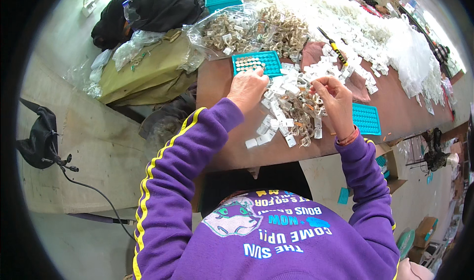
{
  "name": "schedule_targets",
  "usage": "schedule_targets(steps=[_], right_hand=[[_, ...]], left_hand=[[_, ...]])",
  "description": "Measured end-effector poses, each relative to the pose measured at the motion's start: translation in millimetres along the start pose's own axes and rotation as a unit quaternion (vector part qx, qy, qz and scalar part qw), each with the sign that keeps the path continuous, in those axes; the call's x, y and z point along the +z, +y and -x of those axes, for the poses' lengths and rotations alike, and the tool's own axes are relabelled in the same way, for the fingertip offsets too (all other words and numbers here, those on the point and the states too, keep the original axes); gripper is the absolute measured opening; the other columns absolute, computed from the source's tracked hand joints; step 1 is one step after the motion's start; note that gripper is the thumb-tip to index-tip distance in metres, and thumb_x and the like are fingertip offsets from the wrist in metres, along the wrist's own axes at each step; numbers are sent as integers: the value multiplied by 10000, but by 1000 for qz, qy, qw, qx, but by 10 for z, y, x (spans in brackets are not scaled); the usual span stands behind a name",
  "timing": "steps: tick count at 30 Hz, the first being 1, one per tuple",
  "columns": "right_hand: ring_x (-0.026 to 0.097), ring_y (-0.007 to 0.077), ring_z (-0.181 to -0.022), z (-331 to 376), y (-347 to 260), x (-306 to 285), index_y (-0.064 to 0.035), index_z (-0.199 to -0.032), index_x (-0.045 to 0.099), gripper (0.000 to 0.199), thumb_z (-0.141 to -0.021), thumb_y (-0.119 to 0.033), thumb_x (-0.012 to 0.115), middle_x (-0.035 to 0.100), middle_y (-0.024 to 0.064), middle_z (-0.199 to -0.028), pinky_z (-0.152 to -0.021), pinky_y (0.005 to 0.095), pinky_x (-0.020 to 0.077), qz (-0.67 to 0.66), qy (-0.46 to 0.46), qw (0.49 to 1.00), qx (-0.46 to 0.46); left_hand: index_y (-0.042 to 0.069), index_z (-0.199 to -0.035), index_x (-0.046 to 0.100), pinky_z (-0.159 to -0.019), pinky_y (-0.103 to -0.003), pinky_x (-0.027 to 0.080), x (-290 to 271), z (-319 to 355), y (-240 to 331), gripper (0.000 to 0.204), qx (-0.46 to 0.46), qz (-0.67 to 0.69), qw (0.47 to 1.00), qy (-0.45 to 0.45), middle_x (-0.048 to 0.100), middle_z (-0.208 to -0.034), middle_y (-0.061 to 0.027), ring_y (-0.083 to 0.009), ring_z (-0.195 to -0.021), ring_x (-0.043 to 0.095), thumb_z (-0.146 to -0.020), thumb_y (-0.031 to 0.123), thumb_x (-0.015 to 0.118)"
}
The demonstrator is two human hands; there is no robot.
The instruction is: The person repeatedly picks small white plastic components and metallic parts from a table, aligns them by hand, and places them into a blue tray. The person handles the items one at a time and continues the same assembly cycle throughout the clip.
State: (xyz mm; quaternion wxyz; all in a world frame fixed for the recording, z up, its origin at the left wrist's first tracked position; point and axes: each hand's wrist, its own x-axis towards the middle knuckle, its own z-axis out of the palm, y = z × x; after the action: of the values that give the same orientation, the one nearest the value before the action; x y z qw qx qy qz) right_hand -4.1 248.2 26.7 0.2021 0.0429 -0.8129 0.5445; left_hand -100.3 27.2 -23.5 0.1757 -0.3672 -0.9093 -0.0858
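We see the left hand lying knuckles-up at the near edge of a heap of small white tags and metal rings, its fingers curled down into the pieces; whether they pinch one we cannot tell. The right hand hovers over the far side of the same heap, thumb and forefinger drawn together on something small and pale, too tiny for us to name. The two hands are apart, with the heap between them. Both arms wear purple sleeves with yellow stripes, and a red band circles the right wrist.

The heap sits on a brown table. Just beyond the left hand lies a teal grid tray, part of its cells filled with small round pieces. A second teal tray lies to the right of the right hand, near it. Beyond the heap we find a yellow-handled tool and a clear bag of metal rings. A long drift of white pieces runs along the far table. On the left, a black bag rests on a pale surface.
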Motion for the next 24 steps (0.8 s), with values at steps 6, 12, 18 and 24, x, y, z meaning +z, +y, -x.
schedule_targets(steps=[6, 12, 18, 24], right_hand=[[673, 235, -710, -149, 62, -28, -18, -909, 687, 149, -858, -155, 663, 692, 104, -791, -652, 325, 515, 170, -40, 976, -127], [551, 243, -1139, -232, 178, 225, -93, -803, 664, 65, -764, -126, 626, 633, 55, -1095, -924, 409, 430, 370, -136, 850, -350], [469, 229, -1256, -265, 328, 360, -79, -863, 649, 102, -773, -124, 660, 584, 37, -1196, -1029, 470, 339, 454, -182, 801, -344], [548, 212, -1099, -284, 396, 295, -77, -858, 644, 98, -778, -132, 632, 606, 26, -1103, -975, 440, 354, 388, -197, 832, -344]], left_hand=[[46, -737, 598, -699, -375, 522, 132, 69, -63, 116, 23, -25, 997, 64, 603, -904, -91, -274, -855, 627, -820, 127, 591], [65, -801, 581, -707, -384, 523, 138, 107, -68, 70, 27, 42, 997, 60, 612, -855, -74, -265, -841, 633, -834, 126, 585], [78, -903, 560, -711, -399, 517, 173, 76, -40, 78, 14, 91, 994, 65, 620, -816, -99, -294, -830, 633, -832, 93, 591], [69, -927, 544, -710, -415, 508, 227, 27, -8, 102, -41, 195, 979, 38, 629, -823, -128, -319, -839, 632, -833, 61, 583]])
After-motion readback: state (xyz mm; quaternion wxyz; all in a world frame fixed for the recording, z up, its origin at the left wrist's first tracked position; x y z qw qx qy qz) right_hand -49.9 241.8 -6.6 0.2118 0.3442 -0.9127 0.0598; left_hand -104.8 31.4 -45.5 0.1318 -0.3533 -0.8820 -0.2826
